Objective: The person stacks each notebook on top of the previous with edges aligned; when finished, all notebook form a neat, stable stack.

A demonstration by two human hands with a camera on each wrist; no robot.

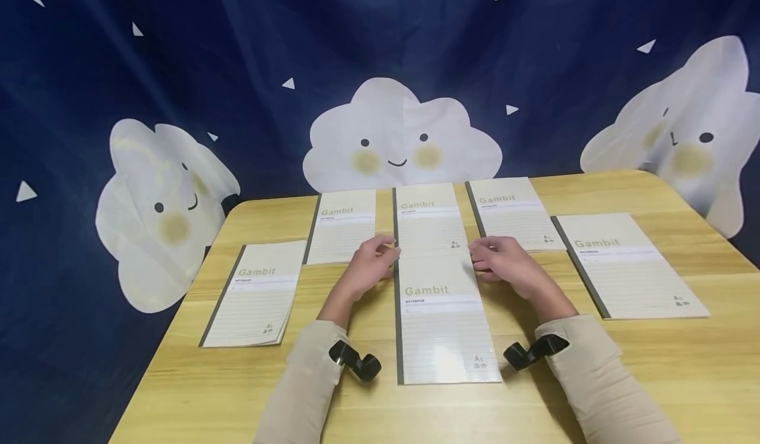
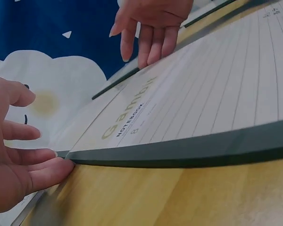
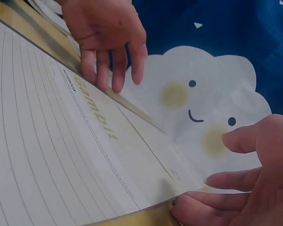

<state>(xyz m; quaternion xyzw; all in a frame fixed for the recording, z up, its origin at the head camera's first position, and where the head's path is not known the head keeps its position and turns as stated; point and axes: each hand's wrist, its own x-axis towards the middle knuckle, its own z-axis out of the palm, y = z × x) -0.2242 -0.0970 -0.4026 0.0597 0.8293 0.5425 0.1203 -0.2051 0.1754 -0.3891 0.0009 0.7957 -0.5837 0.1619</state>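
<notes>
Two cream "Gambit" notebooks with dark spines lie end to end in the middle of the table. The near notebook (image 1: 442,335) meets the bottom edge of the far notebook (image 1: 426,223). My left hand (image 1: 369,266) is at the left side of this seam; in the left wrist view its lower fingertips touch the dark spine (image 2: 188,150), with the thumb held apart. Opposite it, my right hand (image 1: 507,266) has its fingertips at the right edge of the seam, thumb and fingers spread in the right wrist view. Neither hand curls round a notebook.
More matching notebooks lie face up around the pair: one at left (image 1: 255,299), one at back left (image 1: 341,233), one at back right (image 1: 516,216) and one at right (image 1: 641,269). The wooden table (image 1: 356,404) ends against a dark blue cloud-patterned curtain (image 1: 404,35).
</notes>
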